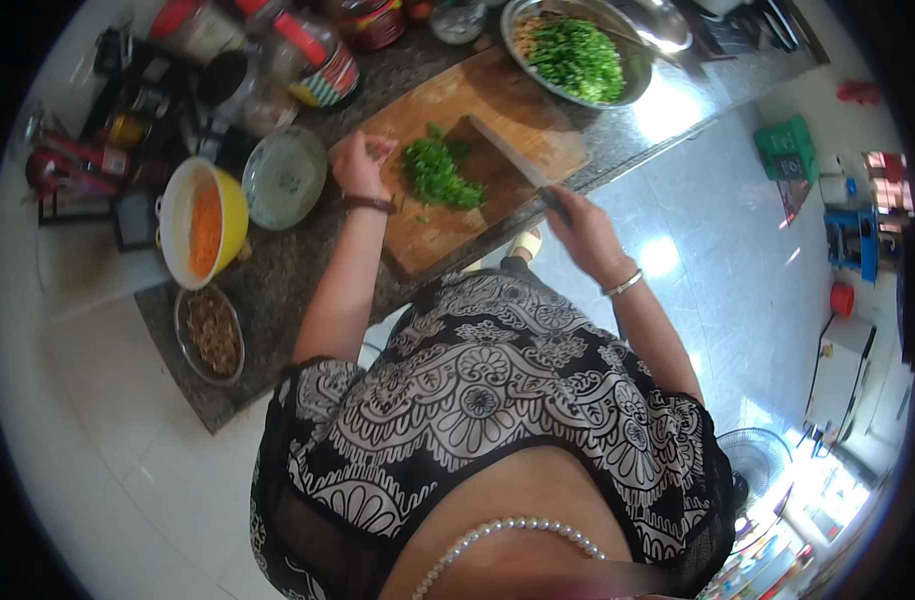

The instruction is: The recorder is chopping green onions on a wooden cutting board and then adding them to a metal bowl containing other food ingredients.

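Observation:
My right hand point(583, 229) grips the dark handle of a kitchen knife point(506, 150), whose wide blade slants over the right part of a wooden cutting board point(435, 244). Chopped green leaves point(439, 171) lie in a loose pile on the board, left of the blade. Beside the pile, at the board's left edge, is my left hand point(364, 165), its fingers partly curled; whether it holds anything cannot be told. A patterned shallow bowl point(283, 178) stands just left of that hand.
A yellow bowl point(236, 217) with shredded orange vegetable and a dish of brown chopped food point(214, 334) stand at the left. Behind the board are a metal bowl point(641, 79) of chopped greens and several jars point(319, 67). The counter's edge runs close before me.

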`<state>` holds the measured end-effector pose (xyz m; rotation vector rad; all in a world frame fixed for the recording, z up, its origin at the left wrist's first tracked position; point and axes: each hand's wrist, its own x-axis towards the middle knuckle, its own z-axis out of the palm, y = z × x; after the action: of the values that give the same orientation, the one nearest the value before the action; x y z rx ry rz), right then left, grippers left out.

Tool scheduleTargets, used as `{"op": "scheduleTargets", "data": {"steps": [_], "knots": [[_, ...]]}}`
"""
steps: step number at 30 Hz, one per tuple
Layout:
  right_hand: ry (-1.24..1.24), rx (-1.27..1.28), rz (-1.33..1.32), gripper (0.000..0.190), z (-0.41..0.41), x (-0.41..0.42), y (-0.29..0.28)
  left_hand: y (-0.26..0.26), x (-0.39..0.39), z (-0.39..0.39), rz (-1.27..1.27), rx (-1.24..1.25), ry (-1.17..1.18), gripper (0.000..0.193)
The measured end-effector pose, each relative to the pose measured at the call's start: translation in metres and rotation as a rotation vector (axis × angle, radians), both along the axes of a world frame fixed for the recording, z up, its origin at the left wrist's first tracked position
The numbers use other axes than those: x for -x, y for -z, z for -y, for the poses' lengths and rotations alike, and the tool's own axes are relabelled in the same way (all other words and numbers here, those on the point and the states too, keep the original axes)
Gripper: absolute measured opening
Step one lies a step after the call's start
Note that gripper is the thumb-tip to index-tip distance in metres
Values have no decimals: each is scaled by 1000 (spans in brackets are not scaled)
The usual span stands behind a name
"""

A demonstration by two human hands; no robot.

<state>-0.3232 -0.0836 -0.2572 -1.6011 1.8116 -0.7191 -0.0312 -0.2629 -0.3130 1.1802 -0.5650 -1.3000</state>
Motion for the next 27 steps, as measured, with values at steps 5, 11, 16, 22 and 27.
{"op": "scheduleTargets", "data": {"steps": [5, 11, 16, 22, 27], "knots": [[-71, -185, 274, 35, 18, 10, -25, 0, -23, 29, -132, -161, 238, 31], [-512, -516, 402, 29, 21, -18, -46, -41, -23, 43, -202, -98, 432, 33], [-574, -480, 399, 27, 33, -51, -15, -53, -16, 44, -241, -38, 561, 34], [-378, -358, 268, 24, 58, -16, -9, -57, -22, 43, -262, -39, 530, 33], [-313, -370, 252, 27, 69, 4, -9, -56, -23, 41, -293, -56, 495, 32]]}}
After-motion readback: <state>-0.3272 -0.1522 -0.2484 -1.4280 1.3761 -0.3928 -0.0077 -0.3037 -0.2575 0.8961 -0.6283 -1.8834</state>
